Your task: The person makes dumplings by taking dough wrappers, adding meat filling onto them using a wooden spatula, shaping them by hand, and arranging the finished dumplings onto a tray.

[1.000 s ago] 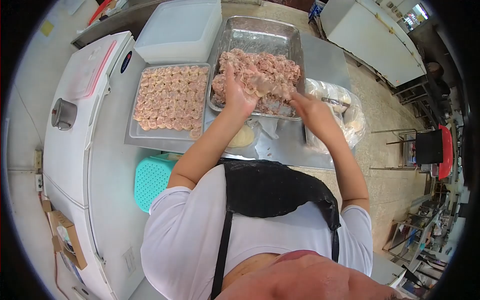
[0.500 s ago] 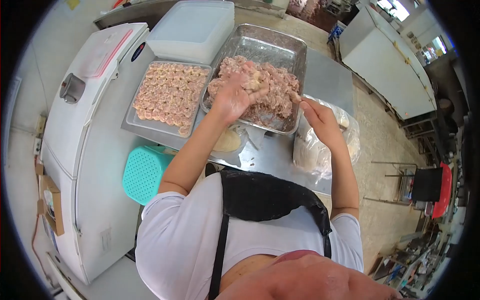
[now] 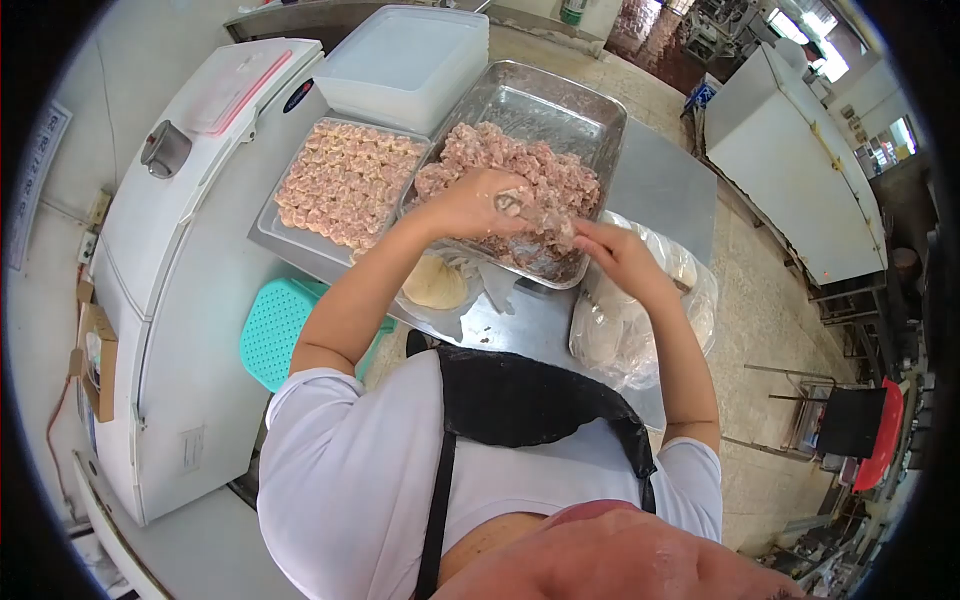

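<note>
My left hand is curled into a ring above the metal pan, around a small open-topped dumpling that its fingers partly hide. Close by on the right, my right hand is closed in a pinch. A bit of pale meat shows at its fingertips, but what they grip is too small to make out. Ground meat filling is heaped in the pan under both hands. To the left, a clear tray holds tight rows of finished dumplings. Round pale wrappers lie on plastic in front of the pan.
Stacked translucent containers stand behind the tray. A clear plastic bag with pale contents lies at the right of the metal table. A white freezer stands on the left, with a turquoise stool beside it.
My left hand has gone from open-palmed, with a wrapper on it, to curled around the dumpling. My right hand has moved in closer to it. The view has shifted slightly.
</note>
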Demonstrator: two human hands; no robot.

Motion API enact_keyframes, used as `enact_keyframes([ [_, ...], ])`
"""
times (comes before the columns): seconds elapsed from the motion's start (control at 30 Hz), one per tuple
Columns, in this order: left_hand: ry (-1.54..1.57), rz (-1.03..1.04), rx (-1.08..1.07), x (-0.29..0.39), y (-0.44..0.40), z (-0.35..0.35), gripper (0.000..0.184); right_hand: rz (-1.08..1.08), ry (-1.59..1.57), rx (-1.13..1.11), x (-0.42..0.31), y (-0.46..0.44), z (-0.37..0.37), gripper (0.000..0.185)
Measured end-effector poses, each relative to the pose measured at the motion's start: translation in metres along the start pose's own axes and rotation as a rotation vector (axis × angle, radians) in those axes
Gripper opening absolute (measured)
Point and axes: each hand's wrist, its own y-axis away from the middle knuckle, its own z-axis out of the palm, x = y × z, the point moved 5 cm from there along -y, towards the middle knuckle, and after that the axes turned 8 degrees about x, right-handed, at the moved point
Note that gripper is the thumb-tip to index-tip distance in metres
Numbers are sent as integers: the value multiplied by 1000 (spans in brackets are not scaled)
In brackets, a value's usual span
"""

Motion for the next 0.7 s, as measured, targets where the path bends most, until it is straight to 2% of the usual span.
enact_keyframes([
  [0.03,3,-205,7,-12,-2,3,45,-5,-6,-1,1,0,-2,28],
  [0.07,5,-410,18,-26,0,5,48,25,261,15,-3,-4,-8,27],
  [0.1,-4,-412,28,-34,1,7,48,52,528,35,-7,-7,-11,26],
  [0.13,42,-451,41,-48,3,10,49,-4,535,163,-15,-4,-7,27],
  [0.17,89,-489,54,-59,5,12,50,-20,531,164,-13,-5,3,27],
  [0.23,40,-484,52,-71,6,18,54,-123,468,200,-3,1,27,27],
  [0.27,-3,-477,28,-73,8,22,58,-32,381,151,25,4,39,28],
  [0.3,-1,-476,25,-68,12,22,58,-29,383,152,40,11,37,28],
  [0.37,123,-491,-3,-46,22,13,60,192,555,-107,76,17,37,28],
  [0.43,174,-448,-16,-23,24,4,59,253,515,-154,63,17,19,31],
  [0.5,240,-408,-35,-15,28,4,58,295,215,-12,42,18,-4,33],
  [0.53,155,-207,48,-8,24,-4,54,330,67,32,24,17,-16,35],
  [0.57,70,-8,133,1,22,-11,49,328,76,36,4,16,-23,35],
  [0.6,75,-1,131,5,22,-13,49,354,-46,13,-13,18,-24,35],
  [0.63,93,-82,70,7,20,-12,44,380,-170,-8,-25,19,-20,35],
  [0.67,110,-161,8,7,21,-11,40,383,-162,-3,-33,17,-11,35],
  [0.7,116,-154,3,7,20,-13,40,345,-141,-64,-42,17,2,34],
])
